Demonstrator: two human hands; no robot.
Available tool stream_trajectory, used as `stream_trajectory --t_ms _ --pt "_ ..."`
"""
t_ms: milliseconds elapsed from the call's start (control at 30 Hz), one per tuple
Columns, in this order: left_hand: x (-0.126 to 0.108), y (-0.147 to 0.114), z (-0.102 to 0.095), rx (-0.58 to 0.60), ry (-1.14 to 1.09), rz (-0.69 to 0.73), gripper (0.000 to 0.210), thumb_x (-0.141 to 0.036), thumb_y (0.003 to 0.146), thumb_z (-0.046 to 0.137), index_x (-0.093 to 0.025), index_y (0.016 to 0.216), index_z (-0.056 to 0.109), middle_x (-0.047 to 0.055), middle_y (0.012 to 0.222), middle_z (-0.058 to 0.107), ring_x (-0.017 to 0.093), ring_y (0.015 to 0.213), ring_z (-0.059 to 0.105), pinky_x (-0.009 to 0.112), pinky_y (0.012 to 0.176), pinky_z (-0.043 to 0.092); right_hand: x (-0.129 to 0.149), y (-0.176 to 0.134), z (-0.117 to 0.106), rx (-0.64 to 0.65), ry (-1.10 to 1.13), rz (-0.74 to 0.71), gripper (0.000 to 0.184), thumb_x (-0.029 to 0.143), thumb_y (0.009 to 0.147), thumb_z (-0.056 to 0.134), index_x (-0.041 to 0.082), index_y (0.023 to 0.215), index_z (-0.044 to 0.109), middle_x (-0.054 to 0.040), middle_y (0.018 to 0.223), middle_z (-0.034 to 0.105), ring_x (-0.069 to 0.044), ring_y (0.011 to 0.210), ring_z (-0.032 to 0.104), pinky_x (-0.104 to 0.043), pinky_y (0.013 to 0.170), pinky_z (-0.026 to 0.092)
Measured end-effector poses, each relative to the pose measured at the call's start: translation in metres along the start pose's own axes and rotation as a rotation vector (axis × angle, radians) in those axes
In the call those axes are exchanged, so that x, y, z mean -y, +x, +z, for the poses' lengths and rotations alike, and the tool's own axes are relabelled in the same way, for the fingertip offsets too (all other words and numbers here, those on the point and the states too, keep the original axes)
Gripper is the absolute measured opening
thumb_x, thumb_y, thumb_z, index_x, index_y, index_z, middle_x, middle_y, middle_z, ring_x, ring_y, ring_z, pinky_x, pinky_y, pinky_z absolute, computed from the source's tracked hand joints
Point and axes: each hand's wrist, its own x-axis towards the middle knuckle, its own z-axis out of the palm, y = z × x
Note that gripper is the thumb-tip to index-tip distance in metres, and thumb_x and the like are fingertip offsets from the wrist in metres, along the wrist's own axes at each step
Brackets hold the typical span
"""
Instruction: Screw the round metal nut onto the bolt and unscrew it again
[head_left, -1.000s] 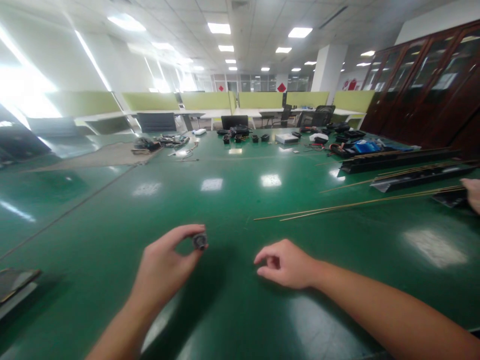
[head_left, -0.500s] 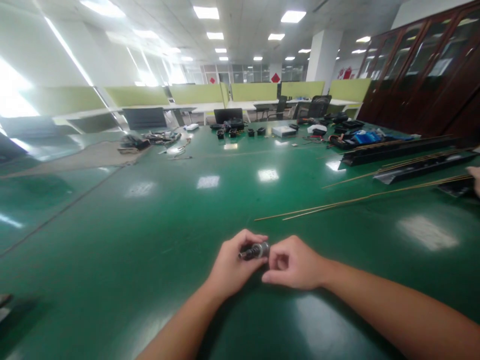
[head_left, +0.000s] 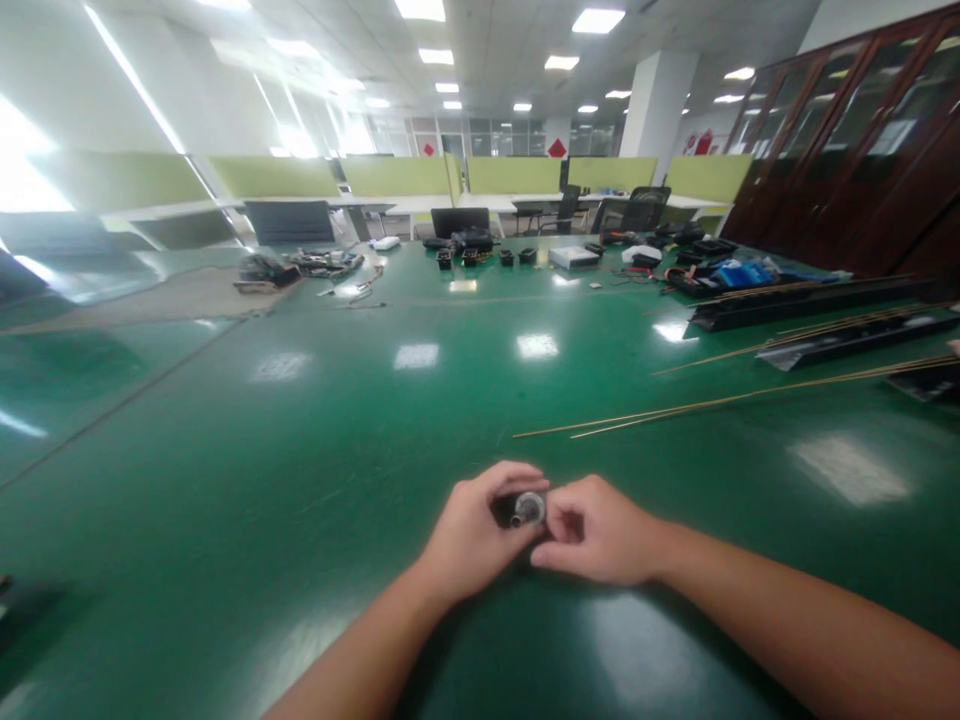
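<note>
Between the thumb and fingers of my left hand [head_left: 480, 530] sits a small metal cylindrical part [head_left: 529, 507], with a round silvery flange and a narrower dark shaft. Its end points toward me and to the left; its exact kind is unclear. My right hand [head_left: 600, 530] is curled right beside it, knuckles close to the flange. The curled fingertips are hidden, so I cannot tell whether they grip the part or something small. Both hands are just above the green tabletop [head_left: 337, 470].
Thin brass-coloured rods [head_left: 675, 408] and black metal channels [head_left: 847, 345] lie to the right. A bit of another person's hand [head_left: 955, 346] shows at the right edge. Small black boxes [head_left: 470, 257], a white box [head_left: 574, 257] and cluttered parts [head_left: 326, 262] stand along the far side.
The metal part has turned in my left hand, its shaft swinging from leftward to more toward me. The other person's hand has mostly left the view at the right edge.
</note>
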Motion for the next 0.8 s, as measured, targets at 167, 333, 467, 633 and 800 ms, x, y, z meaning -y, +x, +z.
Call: stream_trajectory --t_ms 167,333,467,633,800 --pt "-0.0009 0.0 0.0002 -0.021 0.024 -0.044 0.056 -0.024 0.069 0.082 -0.022 0.12 0.06 0.003 0.1 0.075 0.02 0.092 0.071 0.032 0.093 0.054 0.0014 0.0002 -0.0008 -0.003 0.023 0.029 0.035 0.035 0.076 0.074 0.016 0.062 0.048 0.0052 0.057 0.05 -0.008 0.052 0.042 -0.021 0.051 0.03" --pt "-0.0016 0.0018 0.0007 -0.005 -0.037 -0.109 0.052 -0.032 0.07 0.081 -0.016 0.116 0.063 0.007 0.102 0.074 0.022 0.094 0.071 0.034 0.091 0.055 0.002 0.0005 -0.0011 0.001 0.003 0.044 0.033 0.035 0.077 0.073 0.017 0.066 0.048 0.0047 0.06 0.051 -0.009 0.055 0.043 -0.021 0.054 0.03" --pt "0.0012 0.0031 0.0002 0.027 -0.039 -0.124 0.05 -0.034 0.073 0.079 -0.018 0.117 0.063 0.005 0.102 0.074 0.021 0.092 0.07 0.033 0.088 0.055 0.0022 -0.0005 -0.0002 0.007 0.033 0.049 0.033 0.035 0.078 0.072 0.018 0.067 0.046 0.0052 0.06 0.05 -0.008 0.055 0.042 -0.021 0.054 0.031" --pt "0.0038 0.0023 -0.0009 0.051 0.024 -0.129 0.057 -0.037 0.078 0.075 -0.019 0.128 0.056 0.002 0.094 0.073 0.018 0.08 0.067 0.029 0.077 0.053 0.002 -0.0012 0.0002 -0.004 0.024 0.049 0.033 0.034 0.077 0.072 0.017 0.067 0.046 0.0056 0.06 0.05 -0.008 0.054 0.041 -0.021 0.054 0.03" --pt "0.0038 0.0027 -0.0014 0.059 -0.03 -0.158 0.06 -0.036 0.076 0.077 -0.018 0.129 0.056 0.003 0.093 0.073 0.018 0.08 0.067 0.029 0.077 0.054 0.0018 0.0003 -0.0002 -0.004 -0.019 0.043 0.032 0.034 0.078 0.072 0.017 0.066 0.047 0.0054 0.06 0.05 -0.008 0.054 0.042 -0.021 0.053 0.029"
